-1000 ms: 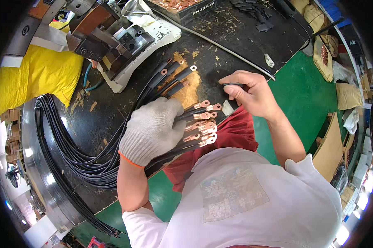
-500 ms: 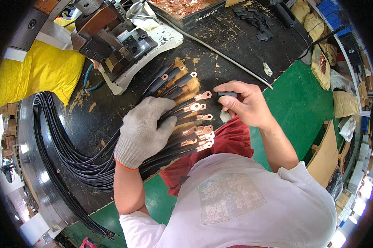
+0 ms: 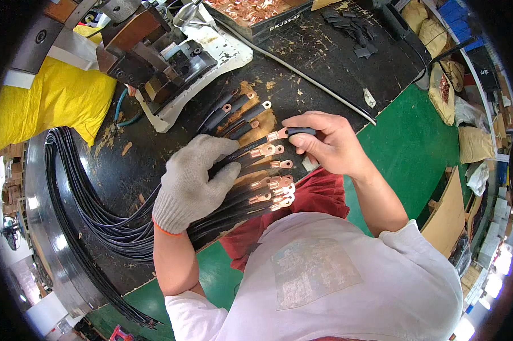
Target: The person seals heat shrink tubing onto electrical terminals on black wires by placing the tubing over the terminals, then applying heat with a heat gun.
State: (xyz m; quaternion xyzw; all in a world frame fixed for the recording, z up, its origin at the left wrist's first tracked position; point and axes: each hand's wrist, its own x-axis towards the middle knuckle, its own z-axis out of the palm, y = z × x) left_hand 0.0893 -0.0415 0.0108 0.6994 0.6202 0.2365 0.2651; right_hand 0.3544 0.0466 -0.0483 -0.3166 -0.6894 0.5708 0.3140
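My left hand (image 3: pixel 195 177), in a pale knitted glove, is closed on a black cable (image 3: pixel 249 145) that ends in a copper ring lug (image 3: pixel 276 136). My bare right hand (image 3: pixel 335 143) pinches a short black sleeve (image 3: pixel 302 131) between thumb and fingers. The sleeve's near end meets the tip of that lug. Below it lie several more cables with bare copper lugs (image 3: pixel 280 182). Above my left hand, other cables have black sleeves (image 3: pixel 215 118) behind their lugs. Glove and palm hide part of the cables.
A cable bundle (image 3: pixel 106 219) loops across the dark worktable (image 3: pixel 319 74) to the left. At the back stand a metal press (image 3: pixel 160 62) and a box of copper lugs (image 3: pixel 259 25). Loose black sleeves (image 3: pixel 352 29) lie back right. A rod (image 3: pixel 307 77) crosses the table.
My right hand has moved slightly left and down, bringing the black sleeve from apart to the lug's tip. My left hand has shifted slightly left with the cable.
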